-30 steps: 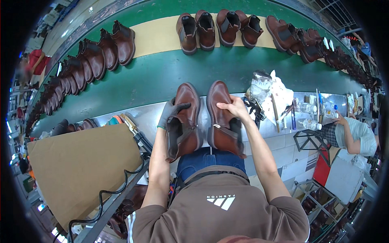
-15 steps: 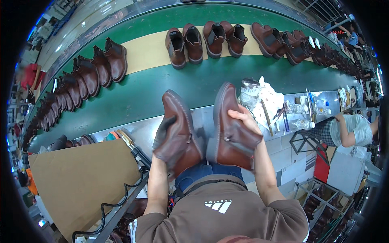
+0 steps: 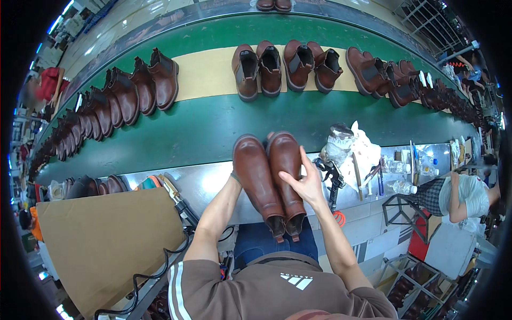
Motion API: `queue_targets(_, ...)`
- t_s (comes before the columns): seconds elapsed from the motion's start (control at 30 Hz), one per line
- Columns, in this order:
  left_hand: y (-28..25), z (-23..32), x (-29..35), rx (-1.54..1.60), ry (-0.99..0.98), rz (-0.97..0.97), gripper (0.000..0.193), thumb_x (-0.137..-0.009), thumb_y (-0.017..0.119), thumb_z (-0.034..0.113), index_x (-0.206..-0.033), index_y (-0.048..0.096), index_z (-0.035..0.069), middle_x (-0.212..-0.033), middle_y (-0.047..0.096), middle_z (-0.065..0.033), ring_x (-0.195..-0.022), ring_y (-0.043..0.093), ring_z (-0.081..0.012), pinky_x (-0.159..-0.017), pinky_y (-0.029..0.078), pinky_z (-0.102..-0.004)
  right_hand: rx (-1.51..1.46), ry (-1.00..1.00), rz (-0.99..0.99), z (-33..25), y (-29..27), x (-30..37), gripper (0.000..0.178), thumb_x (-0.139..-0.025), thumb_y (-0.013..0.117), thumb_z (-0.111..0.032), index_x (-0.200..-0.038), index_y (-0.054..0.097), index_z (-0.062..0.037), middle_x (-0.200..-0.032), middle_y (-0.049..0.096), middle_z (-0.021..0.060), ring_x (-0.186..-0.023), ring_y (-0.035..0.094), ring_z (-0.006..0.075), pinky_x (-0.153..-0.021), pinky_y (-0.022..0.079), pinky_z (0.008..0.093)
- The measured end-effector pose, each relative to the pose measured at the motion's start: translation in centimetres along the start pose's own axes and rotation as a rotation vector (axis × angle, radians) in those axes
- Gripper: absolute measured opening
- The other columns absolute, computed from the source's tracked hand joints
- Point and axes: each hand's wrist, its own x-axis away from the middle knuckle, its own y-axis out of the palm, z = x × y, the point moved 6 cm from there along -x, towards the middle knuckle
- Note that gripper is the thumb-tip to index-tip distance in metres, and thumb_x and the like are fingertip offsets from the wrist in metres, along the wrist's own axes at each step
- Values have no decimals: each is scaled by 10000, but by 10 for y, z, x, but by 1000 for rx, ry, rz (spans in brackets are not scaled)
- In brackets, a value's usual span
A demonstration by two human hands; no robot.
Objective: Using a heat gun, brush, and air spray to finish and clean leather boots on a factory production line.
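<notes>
A pair of brown leather ankle boots is held side by side in front of me, toes pointing away and heels toward my lap. My left hand [image 3: 236,175] goes round the outer side of the left boot [image 3: 255,173]; most of its fingers are hidden behind the boot. My right hand [image 3: 308,181] is at the outer side of the right boot [image 3: 286,160]. Its thumb lies across the upper and its forefinger stretches along the side toward the toe; the other fingers are mostly out of sight.
Brown boots [image 3: 300,66] stand in rows on the green bench [image 3: 208,122]. A black spray gun [image 3: 335,184], a white cloth [image 3: 365,152], brushes and clear bottles [image 3: 402,187] lie to the right. A cardboard sheet [image 3: 109,245] with a black cable is left. Another person [image 3: 463,194] sits at right.
The boots were apart, turned on edge with soles facing each other. Now they are together, uppers facing up. The black spray gun has come into sight, and my view has shifted slightly.
</notes>
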Motion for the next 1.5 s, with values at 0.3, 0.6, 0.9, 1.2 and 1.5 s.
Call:
queue_targets(0.3,-57,13,19,-201,81,174,345,-987,393,217,-1293,466,75,-1192,551,-65,-1066,523,-161,-1009,384,-321,-395,277,52,191,-13,57,408,-746,777,-213,-1034,603,18,-961,629,66,-808,567,131,-684,473,268)
queue_targets(0.6,-105,28,20,-444,122,360,333,-986,408,212,-1287,466,81,-1224,530,-49,-1098,498,-144,-1027,364,-304,-667,364,183,93,-48,67,221,-844,678,-154,-948,616,30,-845,598,6,-768,514,78,-689,445,254)
queue_targets(0.9,-80,22,-10,-601,166,407,343,-990,406,215,-1309,443,92,-1258,509,-38,-1133,475,-133,-1050,338,-295,-493,56,-155,-51,-73,98,476,-749,717,3,-1198,558,14,-861,644,113,-773,621,131,-685,474,253)
queue_targets(1.2,-55,28,-13,-1417,336,478,321,-986,412,183,-1290,442,85,-1245,497,-47,-1124,465,-134,-1048,335,-302,-397,-32,-36,-63,-92,121,473,-714,741,17,-1161,587,17,-855,652,125,-733,612,145,-670,475,257)
queue_targets(1.5,-84,15,-18,-920,175,375,329,-970,454,167,-1286,455,77,-1229,515,-44,-1093,484,-129,-1019,372,-302,-436,-19,169,-49,-87,128,421,-762,710,9,-1160,581,53,-788,626,42,-676,532,68,-618,441,208)
